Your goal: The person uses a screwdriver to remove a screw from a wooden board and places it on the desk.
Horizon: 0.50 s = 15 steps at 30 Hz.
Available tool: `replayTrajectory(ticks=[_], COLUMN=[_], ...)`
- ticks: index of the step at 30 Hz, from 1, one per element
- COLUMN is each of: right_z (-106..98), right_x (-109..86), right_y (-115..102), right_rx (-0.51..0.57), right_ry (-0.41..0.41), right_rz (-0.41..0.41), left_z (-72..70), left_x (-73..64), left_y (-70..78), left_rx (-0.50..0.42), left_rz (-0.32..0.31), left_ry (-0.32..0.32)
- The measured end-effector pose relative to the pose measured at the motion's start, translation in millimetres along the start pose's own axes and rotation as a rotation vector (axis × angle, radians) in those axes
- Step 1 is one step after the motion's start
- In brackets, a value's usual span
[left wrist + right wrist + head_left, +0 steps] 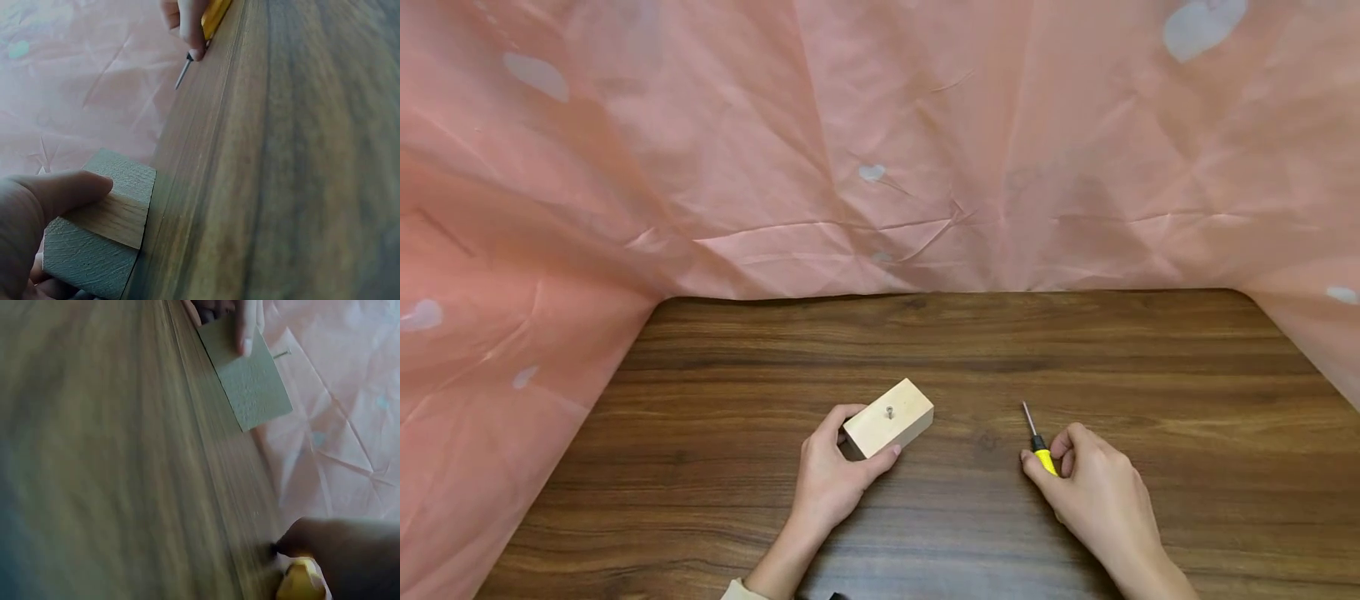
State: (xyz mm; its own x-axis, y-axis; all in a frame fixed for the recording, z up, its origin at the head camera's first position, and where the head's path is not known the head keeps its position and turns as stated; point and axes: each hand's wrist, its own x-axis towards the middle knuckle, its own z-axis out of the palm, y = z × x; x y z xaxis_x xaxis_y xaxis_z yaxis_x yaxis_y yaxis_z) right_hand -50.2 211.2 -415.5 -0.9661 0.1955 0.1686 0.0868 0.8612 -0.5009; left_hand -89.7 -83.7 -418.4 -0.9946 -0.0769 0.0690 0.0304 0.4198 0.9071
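A pale wooden block (880, 429) sits on the table, with a small screw (890, 412) standing up from its top face. My left hand (838, 479) holds the block's near end, thumb along one side and fingers round the other. In the left wrist view the thumb presses on the block (125, 215). To the right, my right hand (1105, 487) pinches a screwdriver (1044, 458) by its yellow and black handle between thumb and fingers. The metal shaft points away, towards the back of the table, apart from the block. The palm hides the rear of the handle.
The brown wood-grain table (737, 358) reaches back to a pink cloth (925, 125) with pale hearts, which hangs behind it and along both sides. A small black object (838, 596) shows at the bottom edge of the head view.
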Motion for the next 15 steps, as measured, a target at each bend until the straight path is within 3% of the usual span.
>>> replayTrajectory(ticks=[9,15], right_z=[6.3,9.6], right_x=[-5.4,-6.5], right_y=[-6.9,-13.2], right_rx=[-0.029,-0.008], right_ry=[0.012,0.036], right_rz=[-0.03,0.002], left_z=[2.2,-3.1], left_x=[0.9,1.4], left_y=[-3.4,-2.9], left_rx=[-0.006,-0.002], left_rz=[0.01,0.04], left_ry=[-0.017,-0.016])
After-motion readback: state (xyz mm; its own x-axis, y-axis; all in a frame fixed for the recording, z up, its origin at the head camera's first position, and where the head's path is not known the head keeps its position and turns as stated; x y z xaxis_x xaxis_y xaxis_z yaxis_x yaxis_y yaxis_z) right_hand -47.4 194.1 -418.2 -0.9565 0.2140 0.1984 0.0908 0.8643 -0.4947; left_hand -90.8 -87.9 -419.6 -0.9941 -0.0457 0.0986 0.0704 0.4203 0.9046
